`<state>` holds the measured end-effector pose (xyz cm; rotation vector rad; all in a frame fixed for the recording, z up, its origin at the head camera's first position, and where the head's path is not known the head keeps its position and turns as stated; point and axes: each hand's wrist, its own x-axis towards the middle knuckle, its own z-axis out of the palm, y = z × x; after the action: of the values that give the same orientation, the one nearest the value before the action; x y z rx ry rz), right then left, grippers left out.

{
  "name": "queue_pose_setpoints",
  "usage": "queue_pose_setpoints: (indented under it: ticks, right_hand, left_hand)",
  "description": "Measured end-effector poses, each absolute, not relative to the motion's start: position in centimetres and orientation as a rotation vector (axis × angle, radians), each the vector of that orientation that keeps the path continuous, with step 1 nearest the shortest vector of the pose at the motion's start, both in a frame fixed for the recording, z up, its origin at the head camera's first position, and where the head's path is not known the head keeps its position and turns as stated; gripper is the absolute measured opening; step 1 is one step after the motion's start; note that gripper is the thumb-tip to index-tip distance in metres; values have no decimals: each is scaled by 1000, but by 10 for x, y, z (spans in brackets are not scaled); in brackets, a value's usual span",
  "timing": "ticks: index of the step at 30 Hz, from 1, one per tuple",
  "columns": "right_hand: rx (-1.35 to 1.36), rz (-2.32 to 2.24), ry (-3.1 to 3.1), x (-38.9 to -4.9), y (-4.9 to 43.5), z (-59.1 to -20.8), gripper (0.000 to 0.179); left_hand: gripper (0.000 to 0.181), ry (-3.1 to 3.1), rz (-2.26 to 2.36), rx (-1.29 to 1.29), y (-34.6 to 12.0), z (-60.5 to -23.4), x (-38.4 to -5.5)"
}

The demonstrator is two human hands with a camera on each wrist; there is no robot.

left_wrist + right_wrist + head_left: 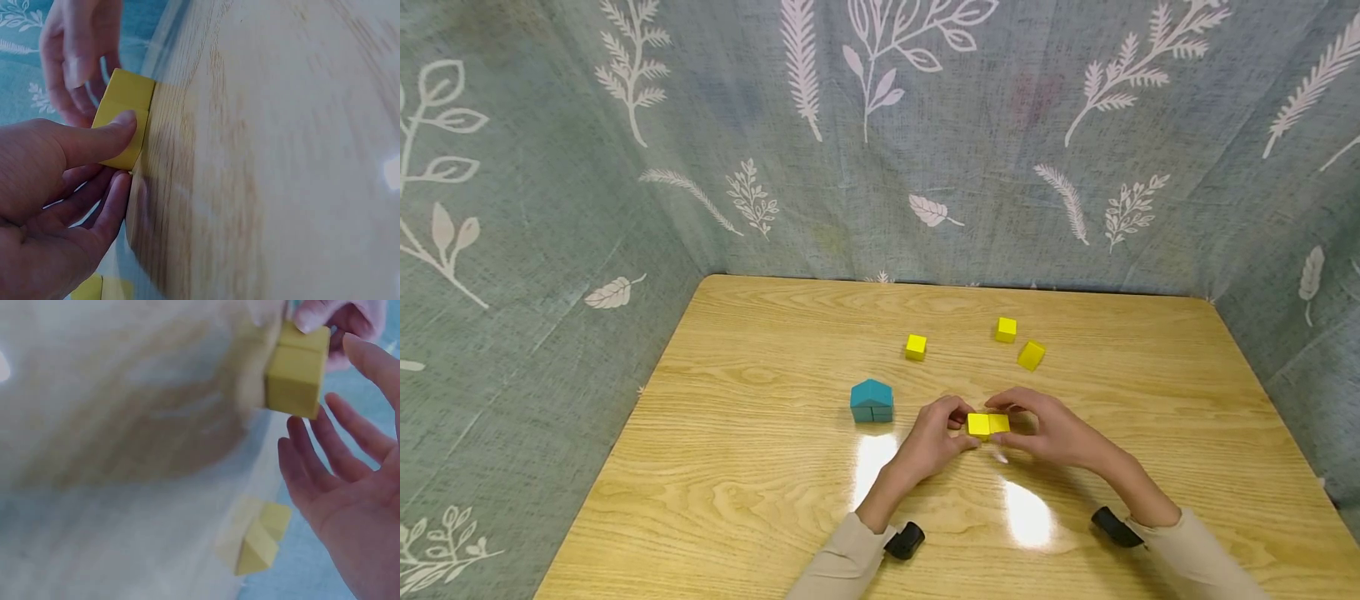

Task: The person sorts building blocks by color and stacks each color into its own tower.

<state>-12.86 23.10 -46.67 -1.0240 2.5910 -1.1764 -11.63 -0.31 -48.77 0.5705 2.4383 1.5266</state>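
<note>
Head view shows two yellow cubes point(988, 424) side by side on the surface point(760, 467), their row running left-right between the left hand point(934, 440), thumb pressing one cube, and the right hand point(1051, 433), fingers apart beside the other.

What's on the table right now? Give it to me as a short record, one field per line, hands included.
surface: wooden table, leaf-print cloth behind and at both sides
left hand: thumb on the pair of yellow cubes
right hand: at the pair's right side, fingers straight, palm open in the wrist view
yellow cubes: two side by side, touching, on the table between both hands
loose yellow cubes: three farther back, apart from one another
teal house-shaped block: left of the hands, untouched
</note>
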Motion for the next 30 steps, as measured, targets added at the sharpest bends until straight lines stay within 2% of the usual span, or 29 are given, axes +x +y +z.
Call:
queue_pose_setpoints:
  ticks: [17,30]
  right_hand:
    - [-1001,-1245,2602,-174,211,-445,25]
    - [-995,-1232,2591,-208,187,-437,27]
  left_hand:
    - [27,2450,1519,571,-4,-489,-115]
    - [26,2444,1522,562,-3,-488,-115]
